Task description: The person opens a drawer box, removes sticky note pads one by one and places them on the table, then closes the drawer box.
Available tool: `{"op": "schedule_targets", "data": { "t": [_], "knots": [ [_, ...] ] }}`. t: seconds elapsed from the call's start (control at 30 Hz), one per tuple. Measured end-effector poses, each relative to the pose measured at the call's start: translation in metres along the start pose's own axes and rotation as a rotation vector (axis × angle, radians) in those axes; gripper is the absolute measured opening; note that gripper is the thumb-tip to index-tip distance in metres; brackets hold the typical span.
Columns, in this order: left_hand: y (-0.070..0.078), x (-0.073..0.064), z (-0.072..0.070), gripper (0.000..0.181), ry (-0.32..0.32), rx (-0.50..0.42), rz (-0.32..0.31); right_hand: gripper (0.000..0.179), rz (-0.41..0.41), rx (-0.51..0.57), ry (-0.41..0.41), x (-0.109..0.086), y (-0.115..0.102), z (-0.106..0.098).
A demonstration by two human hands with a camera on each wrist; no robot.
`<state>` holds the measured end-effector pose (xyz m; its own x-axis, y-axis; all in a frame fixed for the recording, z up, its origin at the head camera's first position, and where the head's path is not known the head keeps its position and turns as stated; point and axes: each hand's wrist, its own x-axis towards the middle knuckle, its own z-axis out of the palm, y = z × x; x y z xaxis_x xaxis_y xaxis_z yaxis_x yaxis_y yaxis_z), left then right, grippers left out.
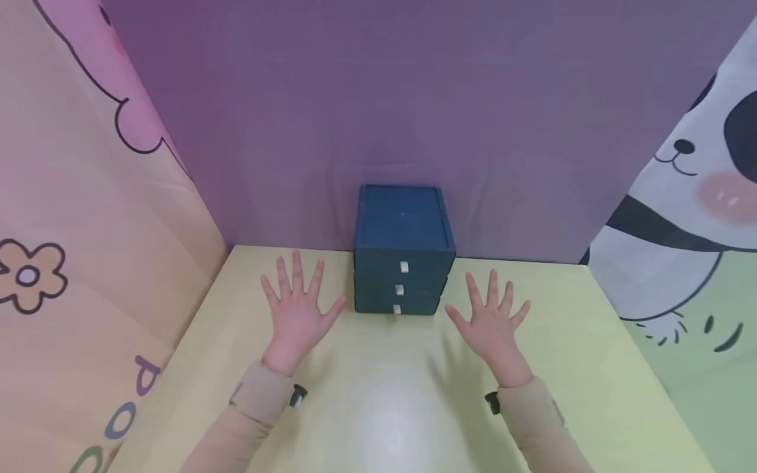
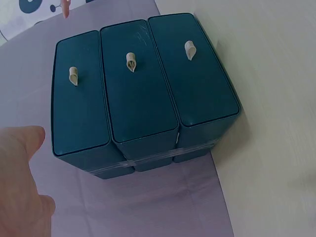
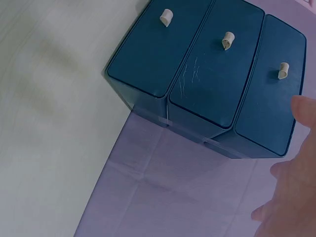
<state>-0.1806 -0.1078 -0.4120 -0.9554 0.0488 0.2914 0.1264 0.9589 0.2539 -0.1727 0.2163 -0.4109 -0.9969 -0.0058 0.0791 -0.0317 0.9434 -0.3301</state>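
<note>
A dark blue three-drawer box (image 1: 405,217) stands at the back of the table, its drawers facing me. Each drawer front has a small whitish pull tab, such as the top tab (image 1: 404,267). My left hand (image 1: 298,318) is held over the table to the left of the box, fingers spread and straight. On the other side, my right hand (image 1: 492,325) has its fingers spread too, with the thumb toward the box. Neither hand holds anything. Both wrist views show the drawer fronts (image 2: 138,84) closed, with light scratches on the middle drawer front (image 3: 217,64).
The pale yellow table (image 1: 384,394) stretches in front of the box. Behind it hangs a purple cloth wall (image 1: 402,98). Printed cloths flank the table, a flower cloth (image 1: 106,217) on the left and a panda cloth (image 1: 668,276) on the right.
</note>
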Motion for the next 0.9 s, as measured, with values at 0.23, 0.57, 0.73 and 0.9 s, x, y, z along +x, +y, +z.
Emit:
{"op": "schedule_targets", "data": {
  "t": [0.23, 0.57, 0.73, 0.9],
  "knots": [
    [-0.003, 0.004, 0.002, 0.077, -0.044, -0.134, -0.012, 0.074, -0.046, 0.140, 0.057, 0.002, 0.003, 0.004],
    [-0.017, 0.021, 0.007, 0.064, -0.316, -0.710, -0.165, 0.059, -0.042, 0.683, 0.018, 0.012, 0.017, 0.015],
    [-0.016, 0.040, 0.011, 0.055, -0.337, -0.965, -0.188, 0.051, 0.096, 0.891, -0.066, 0.016, 0.019, 0.020],
    [-0.012, 0.062, 0.012, 0.056, -0.369, -1.133, -0.197, 0.045, 0.155, 1.026, -0.112, 0.017, 0.016, 0.031]
  ]
}}
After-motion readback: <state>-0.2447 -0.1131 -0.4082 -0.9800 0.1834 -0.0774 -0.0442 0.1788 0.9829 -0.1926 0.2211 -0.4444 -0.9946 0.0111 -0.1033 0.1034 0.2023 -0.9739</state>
